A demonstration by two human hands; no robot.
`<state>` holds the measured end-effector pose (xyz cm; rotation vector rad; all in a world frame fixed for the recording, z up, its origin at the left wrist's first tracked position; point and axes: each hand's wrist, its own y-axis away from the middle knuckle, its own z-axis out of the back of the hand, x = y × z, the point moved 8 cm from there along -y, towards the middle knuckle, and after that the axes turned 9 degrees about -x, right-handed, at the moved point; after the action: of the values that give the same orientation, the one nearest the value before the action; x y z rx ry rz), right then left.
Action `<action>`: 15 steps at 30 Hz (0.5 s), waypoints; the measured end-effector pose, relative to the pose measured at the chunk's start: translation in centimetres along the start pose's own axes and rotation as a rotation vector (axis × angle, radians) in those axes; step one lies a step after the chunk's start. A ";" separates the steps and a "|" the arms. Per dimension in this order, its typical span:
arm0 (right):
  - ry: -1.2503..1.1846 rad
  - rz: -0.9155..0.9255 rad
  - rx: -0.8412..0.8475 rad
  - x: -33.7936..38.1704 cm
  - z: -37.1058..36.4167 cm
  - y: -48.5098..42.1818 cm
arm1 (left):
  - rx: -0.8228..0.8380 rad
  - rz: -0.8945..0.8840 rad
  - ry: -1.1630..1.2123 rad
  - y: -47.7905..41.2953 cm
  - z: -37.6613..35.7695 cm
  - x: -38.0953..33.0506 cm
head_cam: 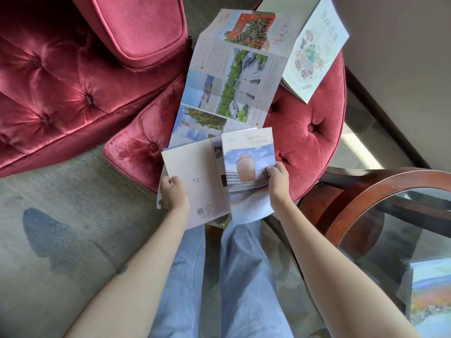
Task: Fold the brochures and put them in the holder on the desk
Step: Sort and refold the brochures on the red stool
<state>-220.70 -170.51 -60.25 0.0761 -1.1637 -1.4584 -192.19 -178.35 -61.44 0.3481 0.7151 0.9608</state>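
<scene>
Brochure (195, 172), creased paper: left grip (173, 192), right grip (277, 184) pinch edges over tufted velvet stool (310, 142).

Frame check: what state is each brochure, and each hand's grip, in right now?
held brochure, partly folded, panels overlapping
long brochure, fully unfolded, lying on the footstool
illustrated booklet, folded, on the footstool's far side
left hand grip, curled round the held brochure's left edge
right hand grip, pinching its right panel
table brochure, lying on the glass table, fold unclear
</scene>
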 end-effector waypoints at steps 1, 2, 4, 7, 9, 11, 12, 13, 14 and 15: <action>-0.057 -0.032 -0.024 0.0 0.6 -0.3 | 0.004 0.018 0.074 0.1 -0.1 0.0; -0.102 -0.061 -0.052 0.0 1.1 -0.5 | 0.012 0.037 0.142 0.0 -0.2 0.0; -0.135 -0.088 -0.090 0.0 2.1 -0.9 | 0.033 0.095 0.260 -0.2 -0.4 0.3; -0.091 -0.049 -0.040 0.3 2.3 -1.2 | 0.111 0.236 0.320 -0.3 -1.1 1.2; -0.016 -0.035 0.046 0.2 1.6 -1.2 | 0.171 0.268 0.297 -0.2 -1.5 1.4; 0.093 -0.017 0.071 -0.2 1.1 -1.1 | 0.199 0.224 0.252 -0.3 -1.9 1.3; 0.146 -0.001 0.044 -0.4 1.1 -1.2 | 0.198 0.171 0.223 -0.4 -2.0 1.0; 0.196 0.010 0.003 -0.6 1.2 -1.3 | 0.193 0.115 0.199 -0.4 -2.1 0.7; 0.237 0.017 -0.033 -0.8 1.3 -1.4 | 0.186 0.065 0.173 -0.4 -2.2 0.5; 0.267 0.025 -0.056 -0.8 1.2 -1.4 | 0.186 0.021 0.143 -0.4 -2.3 0.3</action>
<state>-222.26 -169.43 -61.05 0.2102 -0.9029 -1.4093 -193.46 -178.37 -63.43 0.4539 0.9362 0.9484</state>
